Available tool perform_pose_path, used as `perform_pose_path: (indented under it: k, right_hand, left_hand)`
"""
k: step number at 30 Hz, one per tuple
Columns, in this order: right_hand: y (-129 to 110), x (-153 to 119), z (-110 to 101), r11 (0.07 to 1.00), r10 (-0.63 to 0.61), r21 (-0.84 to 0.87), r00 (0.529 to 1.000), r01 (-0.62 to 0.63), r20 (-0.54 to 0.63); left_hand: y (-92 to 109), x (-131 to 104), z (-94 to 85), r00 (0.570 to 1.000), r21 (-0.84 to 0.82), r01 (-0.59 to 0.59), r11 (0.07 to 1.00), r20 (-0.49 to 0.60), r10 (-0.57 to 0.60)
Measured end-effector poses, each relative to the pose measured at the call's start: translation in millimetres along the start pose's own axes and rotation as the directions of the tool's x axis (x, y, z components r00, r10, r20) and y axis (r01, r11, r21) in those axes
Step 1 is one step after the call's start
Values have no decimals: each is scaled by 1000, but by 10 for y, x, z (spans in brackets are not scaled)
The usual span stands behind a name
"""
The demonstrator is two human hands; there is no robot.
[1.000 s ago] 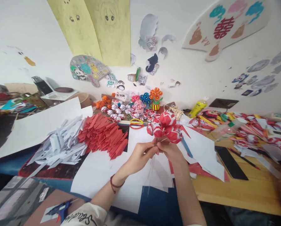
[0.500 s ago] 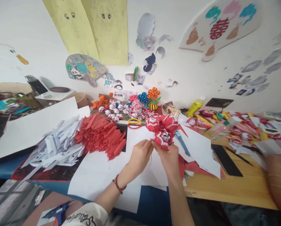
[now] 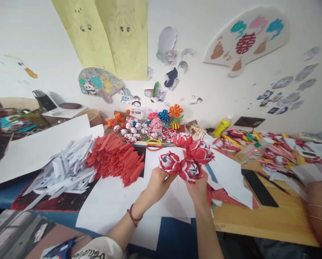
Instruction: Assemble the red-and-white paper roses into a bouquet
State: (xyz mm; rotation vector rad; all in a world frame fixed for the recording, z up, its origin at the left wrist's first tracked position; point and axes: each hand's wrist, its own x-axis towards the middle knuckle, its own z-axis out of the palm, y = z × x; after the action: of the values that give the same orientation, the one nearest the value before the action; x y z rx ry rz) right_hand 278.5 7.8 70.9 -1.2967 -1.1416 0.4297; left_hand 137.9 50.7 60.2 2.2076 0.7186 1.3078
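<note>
Several red and white folded paper flowers [image 3: 192, 169] are bunched above my hands over the white paper [image 3: 171, 201]. My left hand [image 3: 157, 185], with a dark red cord bracelet at the wrist, is closed under the leftmost paper flower [image 3: 169, 162]. Beneath the others, my right hand [image 3: 198, 189] is closed around their base; the blooms hide its fingertips. A thin strand hangs between the hands. To the left lie a heap of folded red paper pieces [image 3: 115, 158] and a heap of white paper strips [image 3: 66, 171].
Scissors [image 3: 154, 144] with yellow and orange handles lie behind the sheet. Finished paper flowers [image 3: 131, 131] stand along the wall. A black phone [image 3: 259, 189] and a clear bottle [image 3: 254, 149] lie rightward. Another person's hand [image 3: 320, 198] is at the right edge; a glue gun [image 3: 65, 248] is lower left.
My hands have moved slightly apart from their pinch beneath the bunch. The flowers have turned and spread, and one now shows over my left hand. The view has tilted slightly.
</note>
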Motion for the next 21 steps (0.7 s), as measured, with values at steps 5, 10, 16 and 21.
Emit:
perform_pose_path:
  k: [5,10,16,21]
  right_hand:
    - [72,-88,27,996,52,74,996,-47,-72]
    - [32,-82,7,979,161,143,980,-144,-120]
    - [-34,-46,-26,889,223,322,923,-325,314]
    - [-15,-40,-61,859,192,358,879,-366,437]
  left_hand:
    - [-8,-21,24,999,36,7,999,43,-9]
    - [178,-7,-166,996,96,87,992,3,-88]
    - [325,191,-301,990,-36,121,992,-68,-123]
    - [233,284,-299,982,-260,178,949,105,-155]
